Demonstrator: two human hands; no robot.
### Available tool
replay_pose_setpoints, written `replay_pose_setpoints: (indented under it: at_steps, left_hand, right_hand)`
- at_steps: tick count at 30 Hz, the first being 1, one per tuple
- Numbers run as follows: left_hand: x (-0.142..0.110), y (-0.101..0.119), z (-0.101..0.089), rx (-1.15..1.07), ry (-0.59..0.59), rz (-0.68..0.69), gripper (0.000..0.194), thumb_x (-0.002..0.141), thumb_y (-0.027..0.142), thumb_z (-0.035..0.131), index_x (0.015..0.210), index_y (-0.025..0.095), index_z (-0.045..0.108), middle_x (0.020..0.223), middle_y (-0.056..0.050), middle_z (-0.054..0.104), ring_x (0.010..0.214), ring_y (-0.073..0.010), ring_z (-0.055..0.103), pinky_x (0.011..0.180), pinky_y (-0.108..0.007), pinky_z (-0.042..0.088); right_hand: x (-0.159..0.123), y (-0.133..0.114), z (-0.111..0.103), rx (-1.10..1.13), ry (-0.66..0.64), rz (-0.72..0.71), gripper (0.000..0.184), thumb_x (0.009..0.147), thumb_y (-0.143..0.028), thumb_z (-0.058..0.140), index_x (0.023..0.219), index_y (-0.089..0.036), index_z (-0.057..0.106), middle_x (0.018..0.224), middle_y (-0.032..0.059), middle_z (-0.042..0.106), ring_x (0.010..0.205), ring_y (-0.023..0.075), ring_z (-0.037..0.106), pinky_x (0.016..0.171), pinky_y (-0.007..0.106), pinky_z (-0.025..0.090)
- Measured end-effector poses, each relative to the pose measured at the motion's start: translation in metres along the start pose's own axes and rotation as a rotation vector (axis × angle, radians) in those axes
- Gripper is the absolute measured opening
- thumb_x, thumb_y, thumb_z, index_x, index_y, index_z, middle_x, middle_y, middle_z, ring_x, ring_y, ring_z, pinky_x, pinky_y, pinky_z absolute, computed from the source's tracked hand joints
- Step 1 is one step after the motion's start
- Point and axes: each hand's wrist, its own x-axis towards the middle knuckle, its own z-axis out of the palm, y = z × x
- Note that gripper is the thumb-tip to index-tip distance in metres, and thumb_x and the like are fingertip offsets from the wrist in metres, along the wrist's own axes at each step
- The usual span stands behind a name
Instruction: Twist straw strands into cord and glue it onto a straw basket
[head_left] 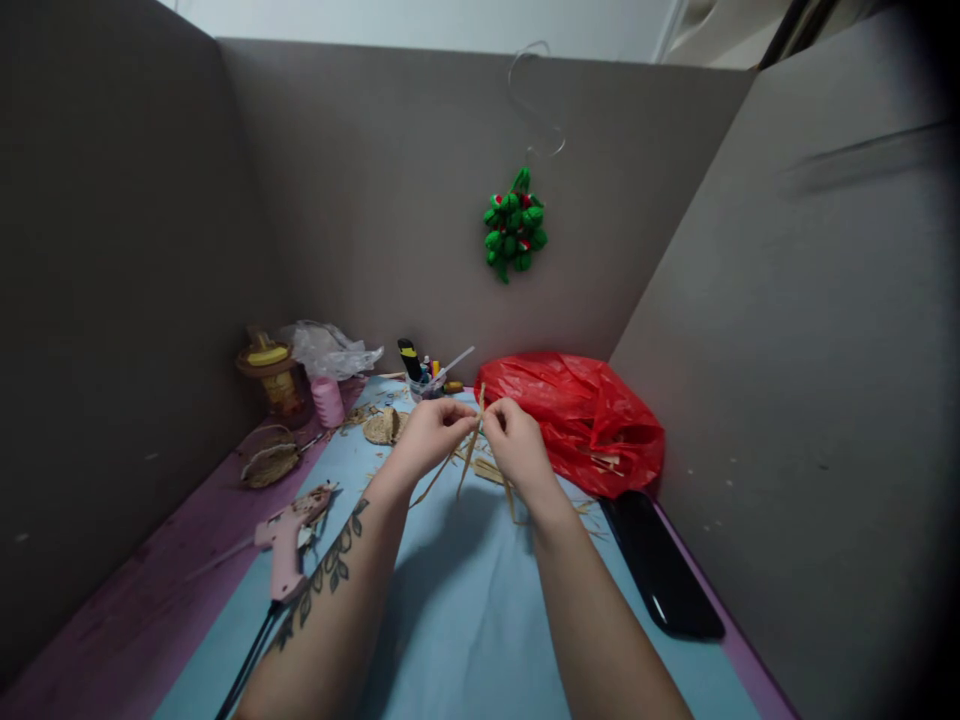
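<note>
Both hands meet above the middle of the blue-covered table. My left hand (437, 432) is closed, thumb and fingers pinching thin straw strips (466, 468). Close beside it, my right hand (513, 440) pinches the same bundle at the point where the strips cross. One strip end sticks up between the hands, and several others hang below them. How the strips are joined at the fingertips is too small to make out. Just behind my left hand lies a round woven straw piece (381, 428). A flat straw piece (489, 471) rests on the cloth below my hands.
A pink glue gun (285, 545) with its cord lies at left, near a small woven basket (270, 462). Behind stand a pink thread spool (327, 402) and a cup of tools (426, 385). A red plastic bag (577, 415) and black phone (664, 565) are at right.
</note>
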Motion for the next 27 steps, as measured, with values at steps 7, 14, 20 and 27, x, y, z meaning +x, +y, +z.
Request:
replay_pose_setpoints:
  at_steps: [7, 14, 20, 27]
  left_hand:
    - [-0.009, 0.008, 0.013, 0.218, 0.139, 0.180, 0.017, 0.073, 0.018, 0.055, 0.075, 0.020, 0.072, 0.075, -0.005, 0.071, 0.071, -0.0181, 0.060, 0.067, -0.025, 0.042]
    - [-0.003, 0.003, 0.005, 0.211, 0.122, 0.213, 0.015, 0.073, 0.018, 0.057, 0.073, 0.020, 0.072, 0.076, -0.006, 0.070, 0.073, -0.0187, 0.060, 0.070, -0.028, 0.043]
    - [0.001, 0.002, 0.000, 0.001, 0.138, 0.094, 0.010, 0.068, 0.025, 0.066, 0.068, 0.016, 0.068, 0.069, -0.003, 0.067, 0.068, -0.0162, 0.059, 0.068, -0.026, 0.044]
    - [0.002, -0.003, 0.000, -0.295, 0.016, 0.019, 0.020, 0.065, 0.028, 0.070, 0.078, 0.013, 0.064, 0.074, -0.002, 0.063, 0.068, -0.0121, 0.056, 0.066, -0.024, 0.044]
  right_hand:
    - [0.000, 0.001, 0.005, 0.060, 0.083, 0.059, 0.013, 0.075, -0.028, 0.046, 0.068, -0.019, 0.052, 0.065, -0.0001, 0.056, 0.062, 0.0154, 0.049, 0.060, 0.025, 0.037]
    - [0.004, 0.008, 0.003, 0.342, 0.005, 0.093, 0.016, 0.074, -0.033, 0.053, 0.068, -0.018, 0.053, 0.060, -0.0034, 0.049, 0.057, 0.0120, 0.044, 0.055, 0.023, 0.036]
    - [0.004, 0.004, 0.002, 0.482, -0.112, 0.075, 0.019, 0.075, -0.036, 0.055, 0.069, -0.018, 0.053, 0.060, -0.0036, 0.047, 0.056, 0.0109, 0.042, 0.054, 0.022, 0.035]
    - [0.004, 0.002, -0.004, 0.537, -0.249, 0.028, 0.017, 0.077, -0.033, 0.054, 0.070, -0.018, 0.051, 0.063, -0.0040, 0.046, 0.059, 0.0107, 0.043, 0.057, 0.022, 0.036]
